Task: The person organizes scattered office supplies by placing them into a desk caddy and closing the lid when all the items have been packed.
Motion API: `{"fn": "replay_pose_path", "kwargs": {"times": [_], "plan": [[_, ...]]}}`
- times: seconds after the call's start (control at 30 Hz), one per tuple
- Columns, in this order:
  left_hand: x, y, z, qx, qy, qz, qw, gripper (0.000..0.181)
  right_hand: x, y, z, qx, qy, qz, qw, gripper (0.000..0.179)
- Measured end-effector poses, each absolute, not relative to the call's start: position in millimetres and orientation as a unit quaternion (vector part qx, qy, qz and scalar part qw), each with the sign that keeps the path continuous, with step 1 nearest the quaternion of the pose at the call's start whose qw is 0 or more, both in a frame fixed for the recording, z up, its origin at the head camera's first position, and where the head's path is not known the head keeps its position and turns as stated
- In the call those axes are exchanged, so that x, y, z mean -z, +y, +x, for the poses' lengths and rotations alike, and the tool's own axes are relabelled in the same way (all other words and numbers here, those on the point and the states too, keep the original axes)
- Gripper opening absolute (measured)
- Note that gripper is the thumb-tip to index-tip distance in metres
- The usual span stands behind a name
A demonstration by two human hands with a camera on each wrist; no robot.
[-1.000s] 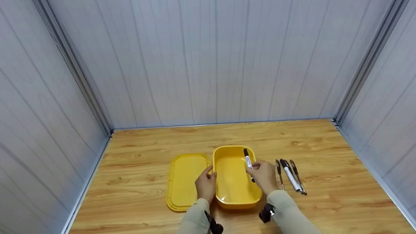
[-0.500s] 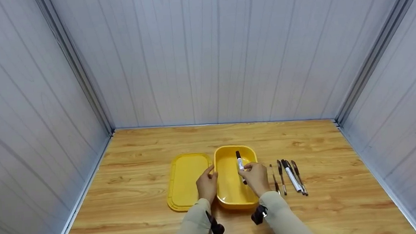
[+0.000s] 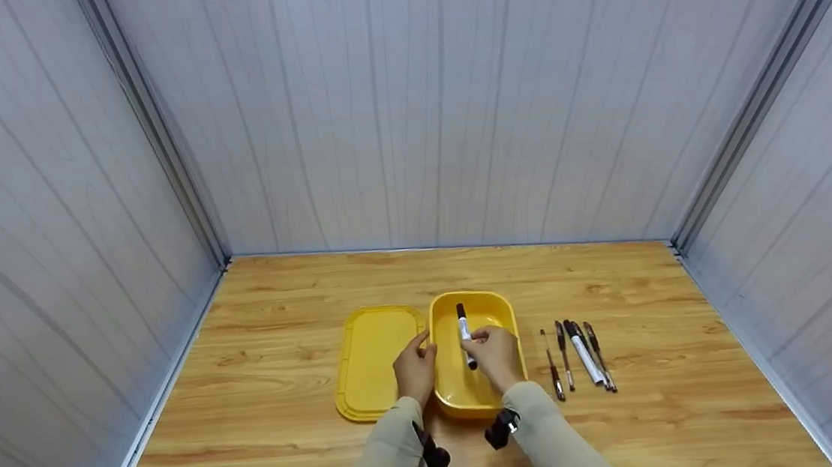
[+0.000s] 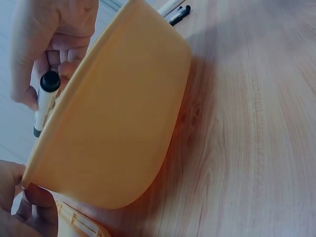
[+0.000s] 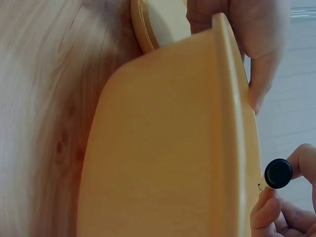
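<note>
A yellow plastic box (image 3: 468, 394) stands uncovered on the wooden table. My left hand (image 3: 415, 373) grips its left rim; the left wrist view has thumb and fingers on either side of that edge. Over the box's inside, my right hand (image 3: 497, 354) pinches a white marker (image 3: 464, 325) with black ends, its cap pointing away from me. In the left wrist view the marker (image 4: 44, 103) shows just above the rim, between thumb and fingertips. From the right wrist, only its round black end (image 5: 278, 173) and a bit of barrel stick out past the box wall.
Left of the box lies its yellow lid (image 3: 378, 361), flat on the table. To the right, another white marker (image 3: 585, 356) lies among several slim dark pens (image 3: 554, 372). Pale panel walls (image 3: 405, 114) close off the back and both sides.
My right hand has carried the marker leftward from the box's right side to over its middle. The pens at right have come into fuller view. My left hand has stayed at the rim.
</note>
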State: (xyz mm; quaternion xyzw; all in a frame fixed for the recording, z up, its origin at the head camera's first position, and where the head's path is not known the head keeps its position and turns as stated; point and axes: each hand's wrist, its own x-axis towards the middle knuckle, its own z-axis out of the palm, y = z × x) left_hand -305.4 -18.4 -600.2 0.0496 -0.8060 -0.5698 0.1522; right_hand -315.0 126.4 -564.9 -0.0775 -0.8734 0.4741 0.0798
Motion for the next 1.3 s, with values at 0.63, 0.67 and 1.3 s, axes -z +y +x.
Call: {"fn": "replay_pose_path", "kwargs": {"times": [0.63,0.67,1.3], "plan": [[600,-14,-304,0.579,-0.805,0.068,0.108,0.034,600,117,-309,-0.461,-0.883,-0.066,0.056,0.013],[600,-14,-304,0.578,-0.806,0.068,0.109,0.034,601,116,-309,-0.462,-0.883,-0.067,0.051,0.013],[600,-17,-304,0.579,-0.804,0.066,0.116,0.033,603,110,-312,-0.470,-0.880,-0.059,0.006,0.012]]}}
